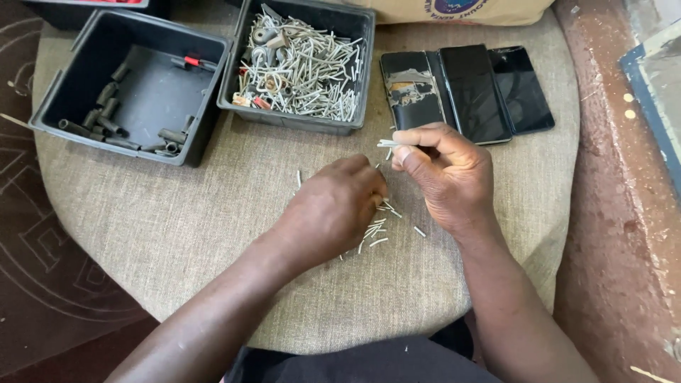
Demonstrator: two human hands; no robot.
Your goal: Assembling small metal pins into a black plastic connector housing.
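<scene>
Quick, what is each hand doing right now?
Left hand: curled, palm down, fingers on the loose metal pins on the cushion; grip cannot be told.
Right hand: closed, pinching a small bunch of pins.

In the upper right of the frame I see three dark phones [468, 91] side by side, screens black. The left one [410, 89] has a torn grey patch. At the top edge lies a beige bag with a round blue label [454, 6].

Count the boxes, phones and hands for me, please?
Boxes: 2, a left box and a right box
Phones: 3
Hands: 2, a left hand and a right hand pinching little pins
Total: 7
</scene>
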